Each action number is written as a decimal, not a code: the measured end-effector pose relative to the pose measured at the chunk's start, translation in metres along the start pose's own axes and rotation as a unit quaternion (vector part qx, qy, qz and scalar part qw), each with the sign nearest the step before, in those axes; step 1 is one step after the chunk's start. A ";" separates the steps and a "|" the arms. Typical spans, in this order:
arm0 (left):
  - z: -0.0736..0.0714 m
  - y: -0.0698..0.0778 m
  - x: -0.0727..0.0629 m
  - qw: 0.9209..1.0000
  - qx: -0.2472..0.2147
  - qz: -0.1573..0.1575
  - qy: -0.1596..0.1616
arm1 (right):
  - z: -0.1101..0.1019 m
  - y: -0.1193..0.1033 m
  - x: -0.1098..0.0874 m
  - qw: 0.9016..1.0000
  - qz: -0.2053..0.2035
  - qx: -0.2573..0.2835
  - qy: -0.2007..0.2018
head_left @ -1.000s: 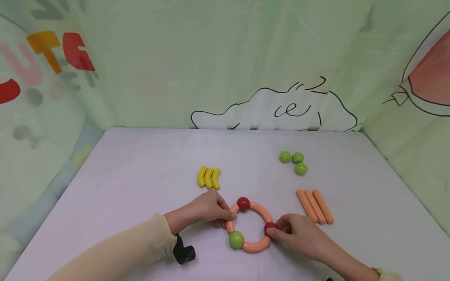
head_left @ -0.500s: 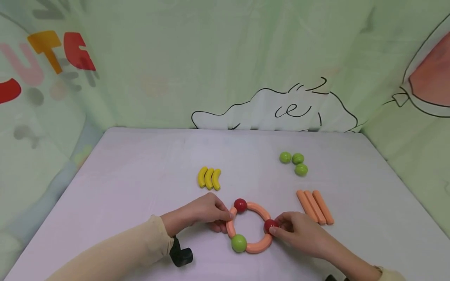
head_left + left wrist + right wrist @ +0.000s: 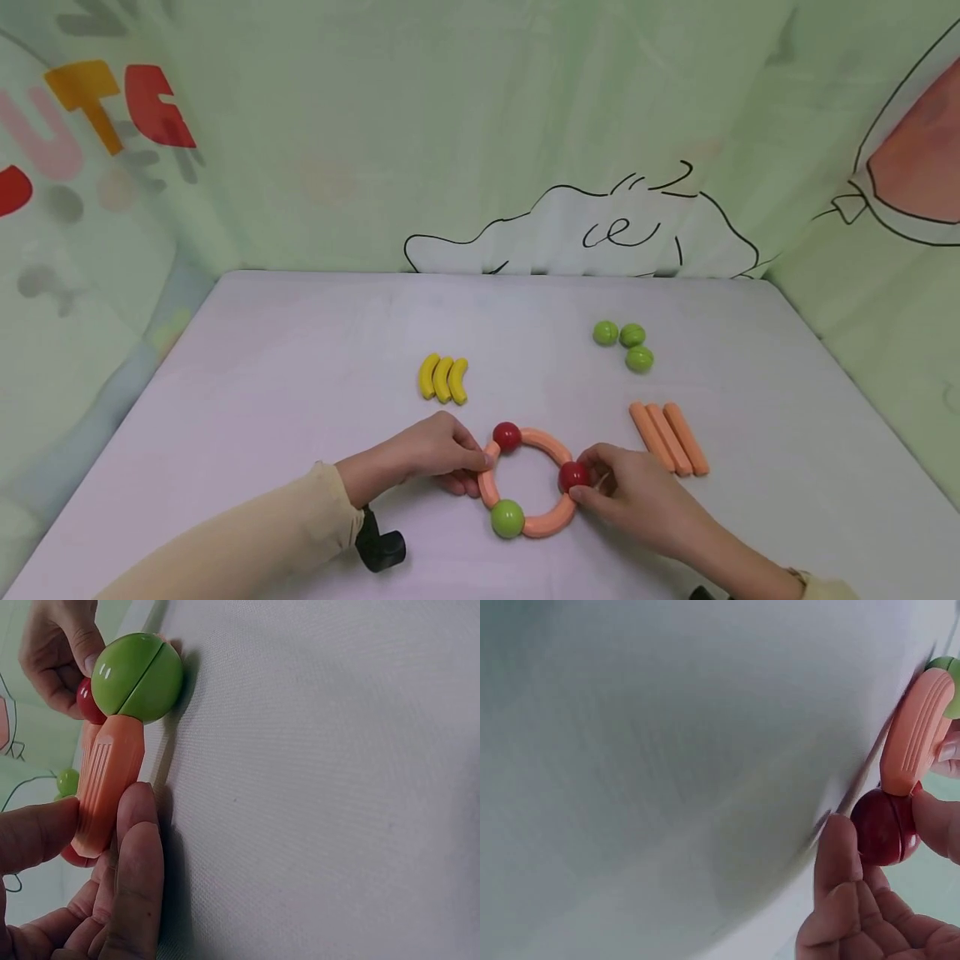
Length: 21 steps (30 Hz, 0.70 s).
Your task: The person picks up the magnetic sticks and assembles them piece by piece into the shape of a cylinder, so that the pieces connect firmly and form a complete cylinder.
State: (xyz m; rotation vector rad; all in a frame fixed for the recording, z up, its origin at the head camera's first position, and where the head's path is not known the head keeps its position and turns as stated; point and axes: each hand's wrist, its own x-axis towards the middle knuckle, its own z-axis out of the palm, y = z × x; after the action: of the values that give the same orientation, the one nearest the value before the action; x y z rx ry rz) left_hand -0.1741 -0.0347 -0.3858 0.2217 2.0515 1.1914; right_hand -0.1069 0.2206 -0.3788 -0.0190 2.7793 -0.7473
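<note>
A ring of curved orange sticks and balls lies between my hands. My left hand [image 3: 442, 452] pinches the ring's left curved orange stick [image 3: 112, 780] between thumb and fingers. My right hand [image 3: 637, 492] pinches the red ball [image 3: 573, 477] at the ring's right side, as the right wrist view also shows. A second red ball [image 3: 507, 437] sits at the upper left of the ring, and a green ball [image 3: 507, 518] at its lower left. Two more curved sticks, the upper right one [image 3: 546, 443] and the lower one [image 3: 550, 520], join the balls.
Three yellow banana-shaped pieces [image 3: 443, 379] lie beyond my left hand. Three straight orange sticks [image 3: 669, 439] rest side by side beyond my right hand. Farther back are three green balls [image 3: 632, 335]. A printed green cloth [image 3: 337, 150] hangs behind the white table [image 3: 300, 350].
The ring has shifted slightly left and turned a little, its right red ball rising in the view. Both hands have kept their pinch and moved slightly with it.
</note>
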 end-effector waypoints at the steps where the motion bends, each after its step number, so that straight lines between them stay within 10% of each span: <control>1: 0.000 0.000 0.000 1.000 0.000 0.001 0.000 | 0.000 -0.001 0.000 1.000 0.003 -0.001 0.002; 21: 0.000 0.000 0.001 1.000 0.012 -0.001 -0.001 | -0.006 0.006 0.005 1.000 -0.016 -0.009 -0.024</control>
State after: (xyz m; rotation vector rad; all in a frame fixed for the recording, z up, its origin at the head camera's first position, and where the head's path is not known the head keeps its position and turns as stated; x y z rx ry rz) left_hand -0.1745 -0.0342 -0.3867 0.2327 2.0653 1.1656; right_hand -0.1126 0.2285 -0.3786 -0.0843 2.7455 -0.7213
